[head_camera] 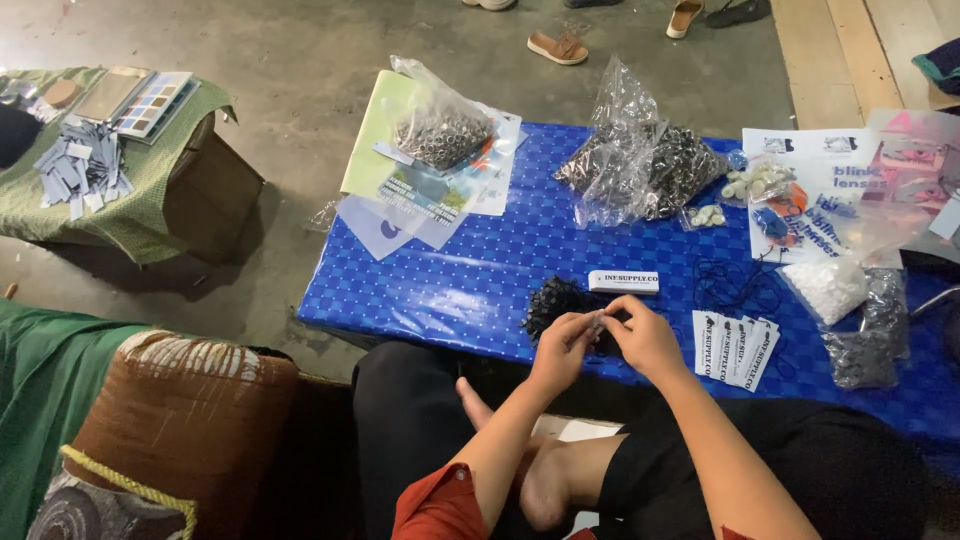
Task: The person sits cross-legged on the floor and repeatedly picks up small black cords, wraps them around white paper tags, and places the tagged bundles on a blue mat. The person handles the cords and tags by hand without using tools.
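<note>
My left hand (563, 345) and my right hand (645, 338) meet above the near edge of a low table covered in a blue checked cloth (480, 270). Their fingertips pinch one small pale piece (598, 320) between them; its shape is too small to make out. Right behind the hands lies a heap of small black items (555, 298), and a white rectangular label (623, 281) lies beyond it. A fan of white printed tags (735, 346) sits just right of my right hand.
Clear bags of small metal parts (640, 160) (440, 130) stand at the back of the table, with papers (420, 190) under the left one. Bags of white and grey pieces (850, 320) lie right. A green-covered side table with paper strips (85, 170) stands left. Sandals (557, 47) lie on the floor.
</note>
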